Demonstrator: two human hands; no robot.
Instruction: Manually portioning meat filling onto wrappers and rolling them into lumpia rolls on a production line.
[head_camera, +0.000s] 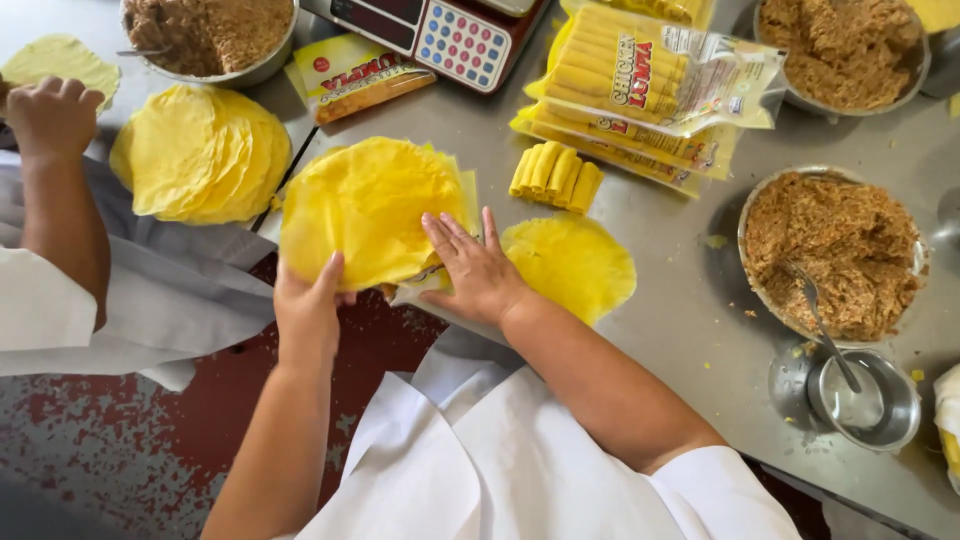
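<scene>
My left hand (308, 305) pinches the wrapper stack (370, 205) at frame centre, lower edge lifted off the counter (680, 300); my right hand (475, 270) lies flat and open, pressing its right side down

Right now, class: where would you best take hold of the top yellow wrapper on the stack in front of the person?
Probably at the top wrapper's near edge, from below left, where the left hand already lifts it; the sheet is thin and floppy, and the right hand pins the stack.
</scene>
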